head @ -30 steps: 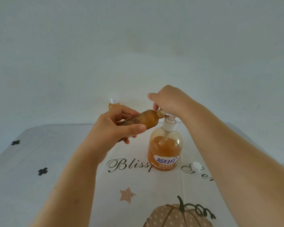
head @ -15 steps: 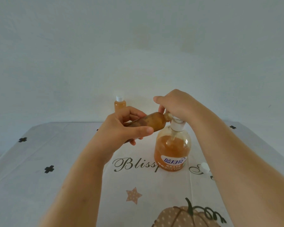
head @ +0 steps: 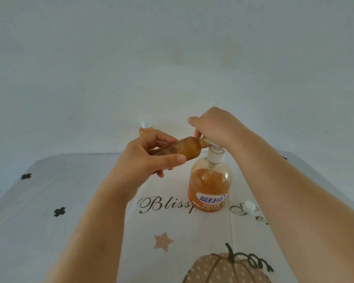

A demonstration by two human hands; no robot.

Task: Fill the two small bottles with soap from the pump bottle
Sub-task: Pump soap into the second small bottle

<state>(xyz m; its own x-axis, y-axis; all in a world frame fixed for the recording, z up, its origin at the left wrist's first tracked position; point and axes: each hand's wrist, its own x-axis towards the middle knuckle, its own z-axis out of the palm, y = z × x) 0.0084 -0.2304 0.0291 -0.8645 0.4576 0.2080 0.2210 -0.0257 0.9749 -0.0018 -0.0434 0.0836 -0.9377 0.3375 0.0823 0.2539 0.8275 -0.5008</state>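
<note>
The clear pump bottle stands upright on the table, about half full of orange soap. My right hand rests on its white pump head, fingers curled over it. My left hand holds a small bottle tilted on its side, its open neck pressed against the pump nozzle under my right fingers. This small bottle looks nearly full of brownish soap. A second small bottle with a white cap stands at the back, partly hidden by my left hand. A loose white cap lies right of the pump bottle.
The table wears a white cloth printed with script lettering, a star, black crosses and a pumpkin near the front edge. A plain pale wall rises behind the table.
The pump head has come up a little under my right hand. The view has shifted slightly; the loose cap is visible again. Both hands keep their hold.
</note>
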